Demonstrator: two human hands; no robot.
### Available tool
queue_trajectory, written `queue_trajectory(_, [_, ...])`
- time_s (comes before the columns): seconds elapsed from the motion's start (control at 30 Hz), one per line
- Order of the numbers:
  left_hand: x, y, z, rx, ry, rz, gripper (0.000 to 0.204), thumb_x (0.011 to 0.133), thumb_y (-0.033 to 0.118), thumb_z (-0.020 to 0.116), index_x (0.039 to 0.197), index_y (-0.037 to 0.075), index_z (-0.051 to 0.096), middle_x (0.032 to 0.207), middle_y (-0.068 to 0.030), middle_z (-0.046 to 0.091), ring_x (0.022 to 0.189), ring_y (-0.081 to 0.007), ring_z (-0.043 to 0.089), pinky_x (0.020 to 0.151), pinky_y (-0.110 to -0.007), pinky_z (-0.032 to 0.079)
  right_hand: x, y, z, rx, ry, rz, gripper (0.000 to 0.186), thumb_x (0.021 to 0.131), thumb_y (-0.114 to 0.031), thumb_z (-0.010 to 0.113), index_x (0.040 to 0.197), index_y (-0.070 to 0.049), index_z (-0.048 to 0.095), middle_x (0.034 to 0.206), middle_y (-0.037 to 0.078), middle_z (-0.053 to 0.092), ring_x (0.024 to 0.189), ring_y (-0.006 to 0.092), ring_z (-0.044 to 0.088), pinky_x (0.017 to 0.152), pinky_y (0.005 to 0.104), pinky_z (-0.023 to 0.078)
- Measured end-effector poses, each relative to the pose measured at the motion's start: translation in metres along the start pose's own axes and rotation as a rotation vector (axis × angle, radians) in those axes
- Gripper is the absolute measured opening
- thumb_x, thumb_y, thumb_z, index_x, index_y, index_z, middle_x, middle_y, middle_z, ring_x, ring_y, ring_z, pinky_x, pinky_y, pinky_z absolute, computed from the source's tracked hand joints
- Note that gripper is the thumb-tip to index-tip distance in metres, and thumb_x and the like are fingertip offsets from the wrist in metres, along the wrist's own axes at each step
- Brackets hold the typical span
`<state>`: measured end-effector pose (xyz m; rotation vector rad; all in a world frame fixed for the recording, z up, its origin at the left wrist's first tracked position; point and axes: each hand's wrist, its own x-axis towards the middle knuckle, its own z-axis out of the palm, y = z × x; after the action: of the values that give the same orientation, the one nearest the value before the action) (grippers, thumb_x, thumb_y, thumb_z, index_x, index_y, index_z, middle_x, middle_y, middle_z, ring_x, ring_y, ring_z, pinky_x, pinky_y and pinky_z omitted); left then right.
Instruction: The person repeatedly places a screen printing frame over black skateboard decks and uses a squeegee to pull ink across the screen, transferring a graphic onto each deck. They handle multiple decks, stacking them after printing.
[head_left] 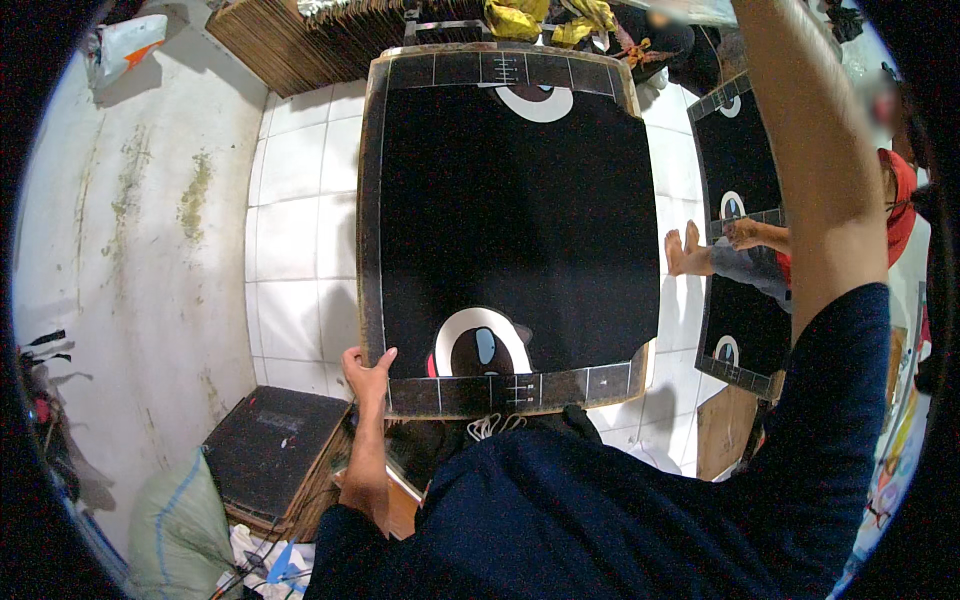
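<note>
A large board (370, 200) lies before me, its dark border marked off with thin white lines. Black fabric (520, 220) covers most of it and carries printed cartoon eyes, a big one (483, 345) at the near side and part of another (535, 102) at the far side. At the board's near left corner, my left hand (370, 370) grips the edge, thumb over the top and fingers at the outer side. My right arm (825, 150) reaches up and forward on the right; its hand lies beyond the top of the picture.
Another person in a red top (900, 195) is on the right, beside a similar board (740, 150) with printed eyes. Stacked boards (290, 40) stand at the far left. Nearer are a dark-topped stack (275, 445) and a pale sack (180, 530). Yellow cloth (515, 18) hangs behind the board.
</note>
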<state>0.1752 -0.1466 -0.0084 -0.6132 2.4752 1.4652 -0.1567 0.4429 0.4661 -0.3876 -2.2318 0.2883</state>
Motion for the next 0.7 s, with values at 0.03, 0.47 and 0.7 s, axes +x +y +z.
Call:
queue_trajectory(0.03, [-0.001, 0.008, 0.002, 0.174, 0.047, -0.03, 0.07, 0.077, 0.025, 0.093, 0.126, -0.002, 0.051, 0.123, -0.0214, 0.062, 0.111, -0.0286, 0.062, 0.097, -0.041, 0.05, -0.016, 0.0, -0.002, -0.064, 0.059, -0.067, 0.03, 0.081, -0.021, 0.08, 0.109, -0.012, 0.075, 0.102, 0.017, 0.075, 0.1, 0.0327, 0.071, 0.086, 0.0435, 0.055])
queue_trajectory(0.47, [0.026, 0.326, 0.148, -1.296, -0.391, -0.284, 0.078, 0.096, 0.063, 0.057, 0.14, -0.001, 0.049, 0.135, -0.0155, 0.055, 0.119, -0.0317, 0.054, 0.105, -0.049, 0.043, -0.341, 0.049, 0.029, 0.056, 0.114, -0.236, 0.04, 0.075, 0.001, 0.07, 0.109, -0.019, 0.073, 0.102, 0.001, 0.074, 0.101, 0.0262, 0.066, 0.094, 0.0423, 0.043])
queue_trajectory(0.7, [0.044, 0.215, 0.191, -0.629, -0.18, -0.414, 0.078, 0.096, 0.055, 0.064, 0.146, -0.002, 0.046, 0.139, -0.0216, 0.053, 0.127, -0.0339, 0.054, 0.113, -0.049, 0.038, -0.375, 0.105, 0.128, -0.057, -0.402, -0.193, 0.036, 0.081, -0.003, 0.069, 0.113, -0.019, 0.071, 0.103, 0.001, 0.072, 0.105, 0.0251, 0.064, 0.094, 0.0459, 0.043])
